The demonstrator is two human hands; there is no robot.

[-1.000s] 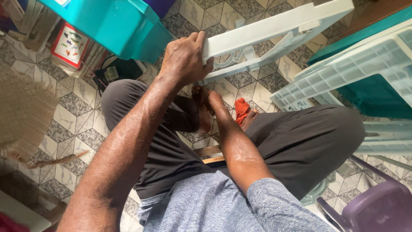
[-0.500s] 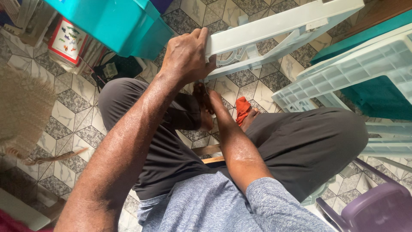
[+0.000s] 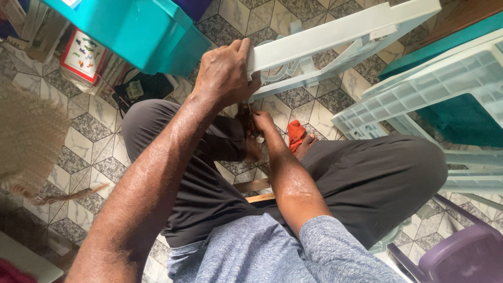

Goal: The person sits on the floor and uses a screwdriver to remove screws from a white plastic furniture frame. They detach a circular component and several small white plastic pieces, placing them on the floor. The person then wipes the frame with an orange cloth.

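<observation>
While the left hand [image 3: 226,71] clenches the near end of a pale green plastic panel [image 3: 335,39], the panel slants up and away to the right, clear of the tiled floor [image 3: 89,141]. Fingers wrap over its top edge, thumb below. Right hand [image 3: 262,121] sits just under that end, between the knees, pinched on a small dark tool [image 3: 246,118]; what kind of tool, cannot tell. A small pale bit shows at the fingertips, too small to make out.

Around: teal tub [image 3: 136,29] upper left, its corner just beside the left hand. Ribbed pale panel [image 3: 435,84] leans at right over a teal piece [image 3: 461,118]. Orange cloth [image 3: 295,133] lies on the floor beside a bare foot, near the right hand. Purple chair [image 3: 461,251] lower right. Straw broom [image 3: 26,136] at far left, well apart. Black pouch [image 3: 141,86] by the left knee. The left forearm crosses the view and hides part of the lap.
</observation>
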